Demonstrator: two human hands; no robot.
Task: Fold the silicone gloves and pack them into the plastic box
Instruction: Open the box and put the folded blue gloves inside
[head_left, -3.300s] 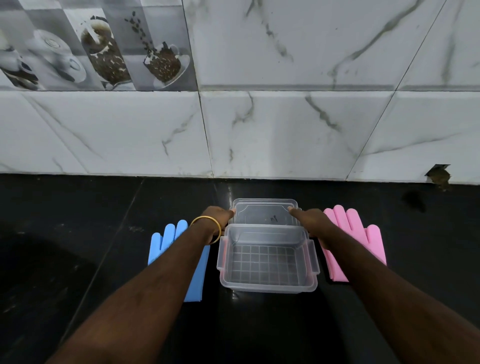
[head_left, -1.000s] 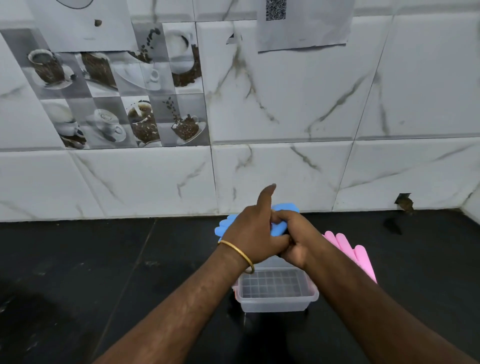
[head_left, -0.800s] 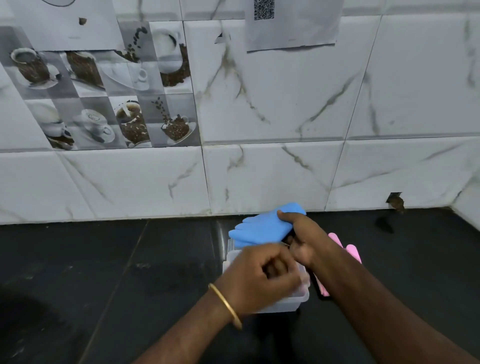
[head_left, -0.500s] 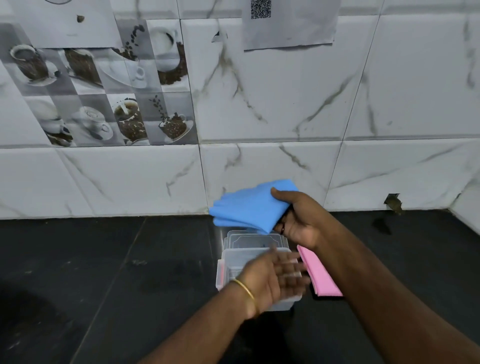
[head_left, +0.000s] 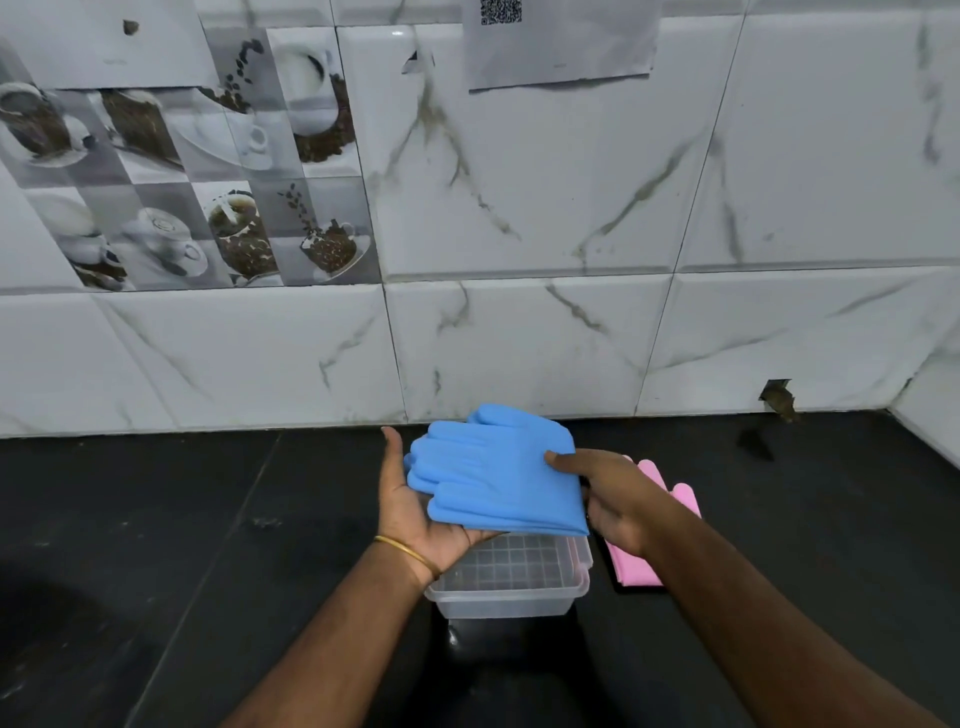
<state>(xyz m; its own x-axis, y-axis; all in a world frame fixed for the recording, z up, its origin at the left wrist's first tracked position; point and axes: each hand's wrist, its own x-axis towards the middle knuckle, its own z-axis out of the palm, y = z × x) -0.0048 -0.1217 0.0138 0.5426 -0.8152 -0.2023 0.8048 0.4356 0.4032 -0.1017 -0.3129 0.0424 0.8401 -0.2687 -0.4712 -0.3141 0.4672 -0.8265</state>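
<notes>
The blue silicone gloves (head_left: 496, 475) are held flat in the air above the clear plastic box (head_left: 511, 584). My right hand (head_left: 613, 493) pinches their right edge, thumb on top. My left hand (head_left: 415, 506) lies palm up under their left side, fingers straight, with the glove fingers resting on it. The box stands open on the black counter (head_left: 156, 545), and its far half is hidden by the gloves. The pink gloves (head_left: 654, 525) lie flat on the counter right of the box, partly behind my right wrist.
A white marble-tiled wall (head_left: 519, 338) rises just behind the box. A paper sheet with a QR code (head_left: 558, 41) hangs on it. The wall turns a corner at the far right (head_left: 930, 415).
My left hand has turned palm up and come under the blue gloves. The gloves have dropped lower over the box, and their fingers now show on top.
</notes>
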